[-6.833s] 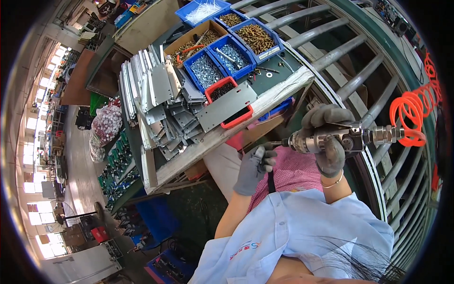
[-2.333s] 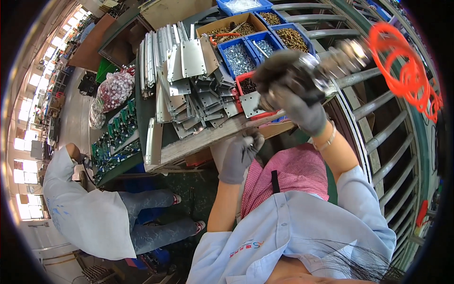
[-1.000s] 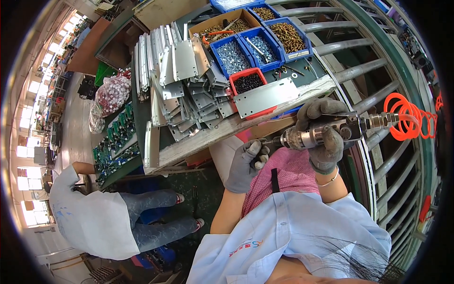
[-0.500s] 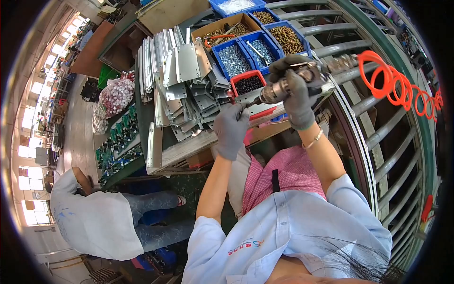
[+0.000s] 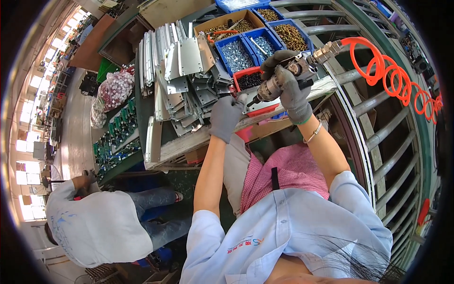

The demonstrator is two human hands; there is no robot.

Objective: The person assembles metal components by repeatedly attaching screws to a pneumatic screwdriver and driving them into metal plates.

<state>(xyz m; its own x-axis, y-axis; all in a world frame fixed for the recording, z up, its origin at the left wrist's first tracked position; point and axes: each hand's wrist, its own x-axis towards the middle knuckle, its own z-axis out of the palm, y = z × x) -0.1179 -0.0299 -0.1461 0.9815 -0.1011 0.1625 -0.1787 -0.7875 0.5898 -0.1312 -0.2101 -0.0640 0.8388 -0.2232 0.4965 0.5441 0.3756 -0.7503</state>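
My right hand [image 5: 294,97], in a grey glove, is wrapped round an air screwdriver [image 5: 270,89] with a silver body and a dark tip. The tool slants down and left. My left hand [image 5: 226,117], also gloved, has its fingers pinched just left of the tip; what they hold, if anything, is too small to make out. Under the tool a silver metal plate [image 5: 261,107] shows in part beside a red edge. Close behind the tool stands a red bin [image 5: 235,79] of small black screws.
Blue bins [image 5: 256,60] of screws stand behind. Stacked bent metal plates [image 5: 190,59] fill the bench's left side. A coiled orange air hose [image 5: 378,71] hangs over a metal roller conveyor [image 5: 378,135] on the right. Another person [image 5: 99,227] works at the lower left.
My right hand and the screwdriver have shifted slightly left, and the tool's tip now sits a little apart from my left fingers. My left hand has edged left. The other person's arm has moved.
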